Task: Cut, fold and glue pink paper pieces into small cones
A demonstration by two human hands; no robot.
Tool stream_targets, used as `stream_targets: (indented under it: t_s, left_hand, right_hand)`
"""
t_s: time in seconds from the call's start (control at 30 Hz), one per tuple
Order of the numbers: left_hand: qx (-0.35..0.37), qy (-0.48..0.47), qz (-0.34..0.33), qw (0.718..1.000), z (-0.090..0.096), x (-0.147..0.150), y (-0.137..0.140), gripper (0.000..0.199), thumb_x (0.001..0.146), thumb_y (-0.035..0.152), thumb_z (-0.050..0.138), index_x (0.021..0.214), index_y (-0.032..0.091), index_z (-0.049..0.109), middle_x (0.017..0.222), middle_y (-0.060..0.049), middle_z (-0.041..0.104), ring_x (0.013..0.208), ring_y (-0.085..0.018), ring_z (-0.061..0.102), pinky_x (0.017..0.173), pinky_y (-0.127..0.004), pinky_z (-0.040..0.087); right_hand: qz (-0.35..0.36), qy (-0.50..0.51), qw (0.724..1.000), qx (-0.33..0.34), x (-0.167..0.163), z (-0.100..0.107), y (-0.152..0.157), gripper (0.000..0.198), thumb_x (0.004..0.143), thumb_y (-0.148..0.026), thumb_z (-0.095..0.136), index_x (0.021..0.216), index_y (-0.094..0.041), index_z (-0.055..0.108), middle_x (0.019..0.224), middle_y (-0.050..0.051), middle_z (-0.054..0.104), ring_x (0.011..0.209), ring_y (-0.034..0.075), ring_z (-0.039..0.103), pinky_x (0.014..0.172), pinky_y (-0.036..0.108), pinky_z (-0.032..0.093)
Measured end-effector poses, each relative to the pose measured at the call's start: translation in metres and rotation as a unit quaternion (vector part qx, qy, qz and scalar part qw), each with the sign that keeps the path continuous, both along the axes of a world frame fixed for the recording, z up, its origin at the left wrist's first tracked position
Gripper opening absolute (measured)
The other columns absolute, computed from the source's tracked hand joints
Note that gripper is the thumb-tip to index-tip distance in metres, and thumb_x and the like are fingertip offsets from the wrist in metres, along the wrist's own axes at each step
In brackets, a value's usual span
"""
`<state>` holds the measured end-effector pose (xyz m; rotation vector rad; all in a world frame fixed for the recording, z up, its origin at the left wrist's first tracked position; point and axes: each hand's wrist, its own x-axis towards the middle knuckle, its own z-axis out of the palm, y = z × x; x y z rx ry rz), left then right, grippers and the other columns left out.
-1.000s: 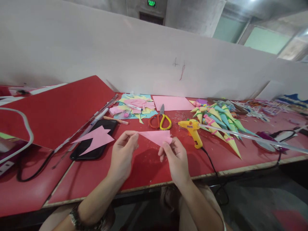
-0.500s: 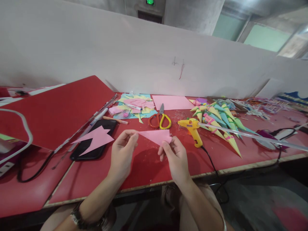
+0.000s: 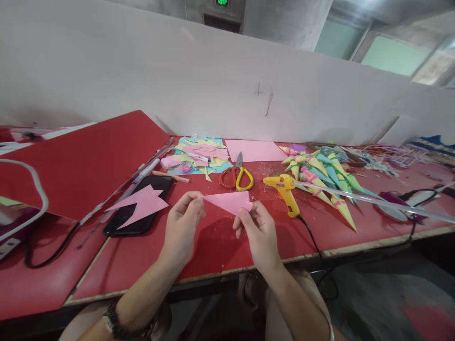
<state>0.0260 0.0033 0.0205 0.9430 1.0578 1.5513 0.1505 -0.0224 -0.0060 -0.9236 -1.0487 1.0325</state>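
A pink paper triangle [image 3: 227, 201] is stretched between my two hands, just above the red table. My left hand [image 3: 185, 222] pinches its narrow tip between thumb and fingers. At the wide end, my right hand [image 3: 256, 227] grips the paper, which curls slightly near the thumb. Scissors [image 3: 237, 176] with one red and one yellow handle lie just beyond the paper. To the right of my right hand, a yellow glue gun [image 3: 284, 189] rests on its side with a long clear glue stick [image 3: 355, 195] in its back.
Pink paper pieces [image 3: 145, 203] lie on a black phone [image 3: 152, 228] at the left. A heap of paper scraps [image 3: 199, 155] and a pink sheet [image 3: 256, 151] lie at the back. Several decorated paper cones [image 3: 322, 173] are piled right. A red board [image 3: 95, 161] leans at left.
Both hands stay almost in place. The wide end of the pink paper curls a little more by my right thumb.
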Motion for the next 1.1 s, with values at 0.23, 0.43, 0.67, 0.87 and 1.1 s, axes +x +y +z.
stream_targets:
  t_s: [0.23, 0.43, 0.67, 0.87, 1.1]
  left_hand:
    - [-0.019, 0.037, -0.070, 0.997, -0.002, -0.001, 0.000, 0.013, 0.068, 0.028, 0.054, 0.075, 0.018, 0.058, 0.046, 0.006, 0.042, 0.041, -0.008, 0.031, 0.043, -0.020, 0.027]
    - [0.034, 0.123, -0.066, 0.990, -0.003, 0.001, -0.004, 0.005, 0.067, 0.023, 0.060, 0.068, 0.019, 0.059, 0.047, 0.007, 0.045, 0.042, -0.006, 0.035, 0.042, -0.018, 0.028]
    - [0.025, 0.127, -0.030, 0.991, 0.003, -0.001, -0.005, 0.008, 0.066, 0.024, 0.061, 0.063, 0.018, 0.058, 0.047, 0.006, 0.046, 0.041, -0.005, 0.034, 0.041, -0.018, 0.027]
    - [0.009, 0.137, -0.021, 0.990, 0.003, -0.002, -0.003, 0.013, 0.063, 0.027, 0.063, 0.061, 0.017, 0.055, 0.045, 0.008, 0.043, 0.041, -0.005, 0.031, 0.040, -0.017, 0.024]
    - [0.019, 0.176, -0.011, 0.984, 0.006, -0.005, -0.003, 0.012, 0.064, 0.028, 0.061, 0.060, 0.018, 0.056, 0.048, 0.007, 0.046, 0.043, -0.006, 0.033, 0.042, -0.020, 0.026]
  right_hand:
    - [-0.005, 0.003, 1.000, 0.001, 0.001, -0.001, 0.001, 0.021, 0.082, -0.034, 0.053, 0.068, -0.019, 0.047, 0.055, -0.006, 0.054, 0.044, 0.006, 0.049, 0.045, 0.018, 0.042]
    - [-0.006, 0.004, 1.000, -0.001, 0.001, 0.001, 0.000, 0.021, 0.082, -0.033, 0.053, 0.068, -0.019, 0.047, 0.055, -0.006, 0.054, 0.043, 0.005, 0.048, 0.044, 0.018, 0.041]
    - [-0.004, 0.002, 1.000, 0.000, 0.002, 0.000, 0.000, 0.021, 0.082, -0.033, 0.053, 0.068, -0.019, 0.047, 0.055, -0.006, 0.054, 0.043, 0.006, 0.049, 0.044, 0.019, 0.042]
    - [-0.004, 0.005, 1.000, 0.003, 0.002, -0.001, 0.000, 0.021, 0.083, -0.031, 0.052, 0.067, -0.018, 0.046, 0.056, -0.006, 0.055, 0.044, 0.005, 0.049, 0.044, 0.018, 0.042]
    - [-0.008, 0.006, 1.000, 0.001, 0.003, -0.001, 0.001, 0.022, 0.082, -0.033, 0.053, 0.067, -0.019, 0.046, 0.055, -0.006, 0.055, 0.043, 0.005, 0.049, 0.045, 0.018, 0.042]
